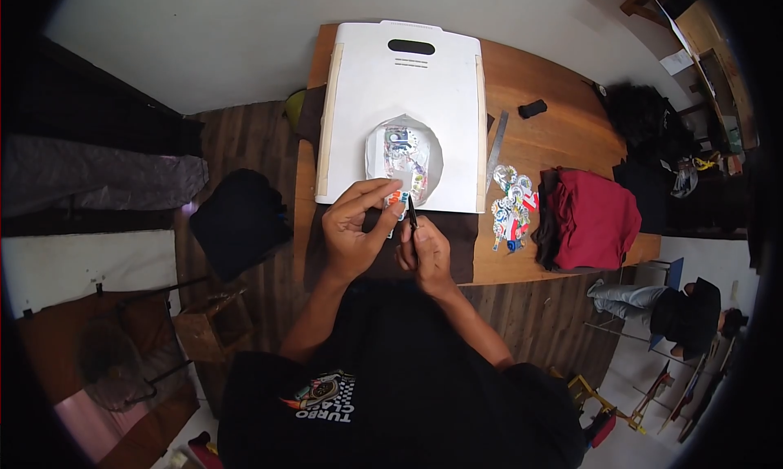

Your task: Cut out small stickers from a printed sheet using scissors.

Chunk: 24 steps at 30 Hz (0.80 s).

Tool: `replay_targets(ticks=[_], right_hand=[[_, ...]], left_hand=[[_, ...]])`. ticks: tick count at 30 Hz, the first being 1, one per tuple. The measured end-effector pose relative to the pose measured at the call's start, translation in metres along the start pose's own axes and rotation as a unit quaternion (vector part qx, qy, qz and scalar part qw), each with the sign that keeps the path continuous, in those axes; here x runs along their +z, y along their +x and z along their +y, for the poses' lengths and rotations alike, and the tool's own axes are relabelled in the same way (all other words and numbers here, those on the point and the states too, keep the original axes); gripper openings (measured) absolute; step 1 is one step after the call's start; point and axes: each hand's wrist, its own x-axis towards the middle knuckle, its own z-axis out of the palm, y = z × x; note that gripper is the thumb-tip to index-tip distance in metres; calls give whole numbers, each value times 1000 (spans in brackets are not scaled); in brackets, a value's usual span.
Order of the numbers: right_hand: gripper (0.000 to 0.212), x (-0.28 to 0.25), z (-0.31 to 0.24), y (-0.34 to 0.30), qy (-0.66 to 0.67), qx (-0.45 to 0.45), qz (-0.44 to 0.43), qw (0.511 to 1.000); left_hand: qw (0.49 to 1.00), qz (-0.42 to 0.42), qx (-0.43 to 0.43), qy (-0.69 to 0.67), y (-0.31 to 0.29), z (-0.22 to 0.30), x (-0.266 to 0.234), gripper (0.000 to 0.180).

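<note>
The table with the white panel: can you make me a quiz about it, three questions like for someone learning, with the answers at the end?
1. Which hand holds the thin black tool?
A) Left
B) Right
C) Neither

2. True or false: the ruler lies on top of the red cloth.

3. Fill the gap: a heap of colourful cut-outs lies between the white panel and the ____ cloth.

Key:
1. B, the right hand.
2. False: the ruler lies on the table, beside the white panel.
3. Red; the red cloth is right of the cut-outs.
</note>
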Motion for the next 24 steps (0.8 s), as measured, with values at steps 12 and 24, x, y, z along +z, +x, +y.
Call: replay_targets(ticks=[12, 24], right_hand=[[29, -1, -1, -2, 16, 7, 8, 1000], [33, -7, -2, -2, -14, 9, -6, 1000]], left_hand=[[1000, -14, -4, -5, 1, 2, -1, 32], [998, -44, -24, -32, 2, 6, -5, 30]])
